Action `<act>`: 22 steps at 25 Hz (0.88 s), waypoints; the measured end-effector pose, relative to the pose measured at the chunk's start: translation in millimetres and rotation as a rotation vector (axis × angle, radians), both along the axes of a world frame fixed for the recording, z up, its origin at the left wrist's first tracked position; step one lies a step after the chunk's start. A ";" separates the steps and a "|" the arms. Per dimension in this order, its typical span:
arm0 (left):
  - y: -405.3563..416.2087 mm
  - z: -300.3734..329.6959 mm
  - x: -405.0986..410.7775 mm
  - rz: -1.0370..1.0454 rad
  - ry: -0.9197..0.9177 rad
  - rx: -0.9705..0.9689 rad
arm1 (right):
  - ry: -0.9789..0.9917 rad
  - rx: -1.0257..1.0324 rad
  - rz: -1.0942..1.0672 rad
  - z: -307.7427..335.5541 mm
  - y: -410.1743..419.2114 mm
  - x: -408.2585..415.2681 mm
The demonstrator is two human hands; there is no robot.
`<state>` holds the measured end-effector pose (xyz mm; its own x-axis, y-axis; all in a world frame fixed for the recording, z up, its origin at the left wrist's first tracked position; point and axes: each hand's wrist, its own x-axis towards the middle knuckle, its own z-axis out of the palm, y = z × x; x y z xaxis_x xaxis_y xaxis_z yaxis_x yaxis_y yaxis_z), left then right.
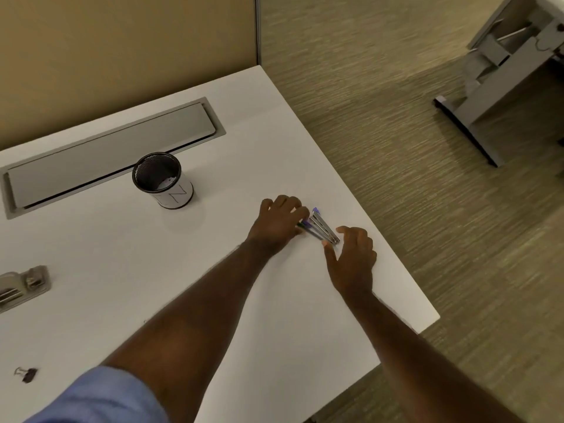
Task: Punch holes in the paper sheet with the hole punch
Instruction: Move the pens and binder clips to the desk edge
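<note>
Head view: a bundle of pens (320,228) is gripped by the left hand (279,222) on the white desk (122,254), while the right hand (354,257) is held open beside it.

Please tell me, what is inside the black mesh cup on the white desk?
Inside the black mesh cup with the white paper label, only something pale, perhaps paper bits, shows at the bottom. No pens stand in it. Its near wall covers the rest of the bottom.
</note>
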<state>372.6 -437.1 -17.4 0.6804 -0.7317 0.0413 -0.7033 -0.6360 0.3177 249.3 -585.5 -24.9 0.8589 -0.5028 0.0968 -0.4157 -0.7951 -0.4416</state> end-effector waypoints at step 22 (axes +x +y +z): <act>359.5 11.9 -247.5 1.086 0.224 -0.177 | 0.277 0.278 0.714 0.9 261.4 -51.7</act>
<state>125.1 -77.6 -5.5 0.9591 0.2576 -0.1169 0.2804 -0.8104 0.5144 197.7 -324.2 -24.0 0.9560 0.2011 -0.2138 0.0272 -0.7859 -0.6177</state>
